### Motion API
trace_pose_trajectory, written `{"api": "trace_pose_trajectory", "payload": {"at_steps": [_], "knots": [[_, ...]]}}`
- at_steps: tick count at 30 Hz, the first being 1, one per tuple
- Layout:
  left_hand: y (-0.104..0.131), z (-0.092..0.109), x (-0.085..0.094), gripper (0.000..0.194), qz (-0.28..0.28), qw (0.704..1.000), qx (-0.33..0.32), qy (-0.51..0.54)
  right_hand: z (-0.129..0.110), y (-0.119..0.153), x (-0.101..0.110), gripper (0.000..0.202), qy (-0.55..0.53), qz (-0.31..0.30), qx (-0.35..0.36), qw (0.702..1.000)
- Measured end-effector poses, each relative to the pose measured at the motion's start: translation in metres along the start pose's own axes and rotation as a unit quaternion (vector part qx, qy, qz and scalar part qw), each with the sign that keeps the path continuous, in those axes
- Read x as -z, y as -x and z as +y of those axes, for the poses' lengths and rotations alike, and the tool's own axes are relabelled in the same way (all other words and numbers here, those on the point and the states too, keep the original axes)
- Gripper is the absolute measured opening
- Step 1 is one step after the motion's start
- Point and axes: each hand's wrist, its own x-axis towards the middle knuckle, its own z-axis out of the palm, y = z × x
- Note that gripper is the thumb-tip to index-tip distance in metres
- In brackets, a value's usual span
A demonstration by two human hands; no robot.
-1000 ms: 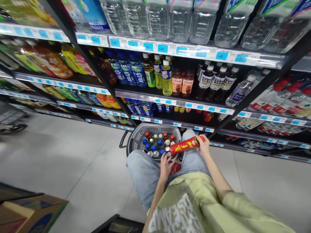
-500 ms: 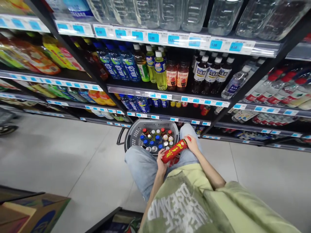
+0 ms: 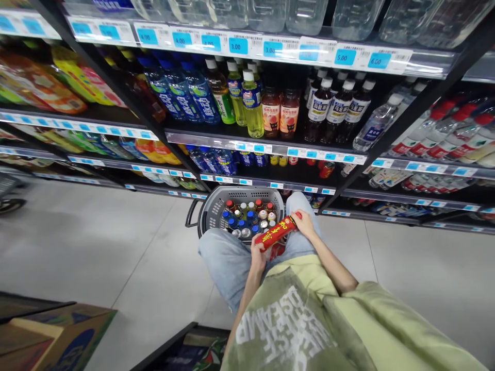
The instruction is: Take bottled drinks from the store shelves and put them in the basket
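Both my hands hold a long red drink bottle (image 3: 276, 233) with large yellow characters, tilted above my lap. My left hand (image 3: 258, 253) is closed round its lower left end. At the upper right end, the fingers of my right hand (image 3: 303, 223) are wrapped round it and hide part of that end. Just beyond the bottle stands a grey shopping basket (image 3: 211, 211), partly behind my knees. Inside it, several upright bottles (image 3: 250, 216) show blue, red and white caps. Something red shows between my legs under the bottle, too covered to make out.
Drink shelves (image 3: 266, 143) rise right behind the basket, with rows of bottles and blue price tags. The basket's black handle (image 3: 190, 214) sticks out left. A cardboard box (image 3: 73, 330) stands at lower left, beside a dark crate (image 3: 189, 345). A cart wheel (image 3: 11, 205) shows at far left.
The view has shifted slightly, with the upper shelves sitting higher in it. Both hands keep their hold on the red bottle, which has turned a little.
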Motion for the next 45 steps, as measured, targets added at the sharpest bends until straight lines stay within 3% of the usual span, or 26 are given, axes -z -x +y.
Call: {"api": "trace_pose_trajectory", "payload": {"at_steps": [5, 12, 19, 23, 32, 39, 41, 45], "knots": [[-0.003, -0.003, 0.003, 0.062, 0.024, 0.997, 0.049, 0.053, 0.0, 0.0, 0.0, 0.041, 0.025, -0.016, -0.001, 1.0], [-0.004, -0.005, 0.002, 0.062, 0.042, 0.995, 0.06, 0.066, 0.003, -0.001, 0.002, 0.042, 0.027, -0.033, 0.005, 0.999], [-0.004, -0.006, 0.003, 0.057, 0.03, 0.995, 0.032, 0.085, 0.002, 0.001, 0.003, 0.046, 0.001, -0.04, 0.013, 0.999], [-0.002, -0.003, 0.001, 0.066, 0.014, 0.995, 0.006, 0.099, 0.004, 0.001, 0.004, 0.048, -0.022, -0.043, 0.016, 0.999], [0.006, 0.009, -0.006, 0.078, -0.009, 0.996, 0.016, 0.092, 0.012, -0.003, 0.006, 0.051, -0.071, -0.026, 0.016, 0.997], [0.009, 0.008, -0.015, 0.062, -0.018, 0.999, 0.042, 0.008, 0.015, -0.007, 0.009, 0.053, -0.153, 0.012, 0.003, 0.988], [0.009, 0.008, -0.016, 0.056, -0.005, 0.999, 0.048, 0.006, 0.015, -0.008, 0.013, 0.057, -0.147, -0.019, -0.006, 0.989], [0.009, 0.009, -0.015, 0.047, 0.029, 0.997, 0.065, 0.033, 0.009, -0.007, 0.024, 0.063, -0.095, -0.189, -0.019, 0.977]]}}
